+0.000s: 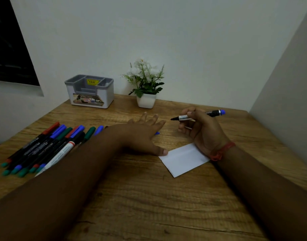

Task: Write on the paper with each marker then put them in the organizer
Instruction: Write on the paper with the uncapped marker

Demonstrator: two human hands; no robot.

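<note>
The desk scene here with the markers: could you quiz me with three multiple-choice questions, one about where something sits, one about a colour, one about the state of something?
1. Where is the organizer?
A. at the back of the table by the wall, left of the potted plant
B. on the paper
C. under the right hand

2. What colour is the end of the marker in the right hand?
A. red
B. blue
C. green

3. What is the state of that marker?
A. capped
B. uncapped, tip bare
C. lying in the organizer

Answers:
1 A, it stands against the wall with the plant to its right.
2 B, the end past the fingers is blue.
3 B, its dark tip shows, off the paper, while the left hand touches the paper's corner.
</note>
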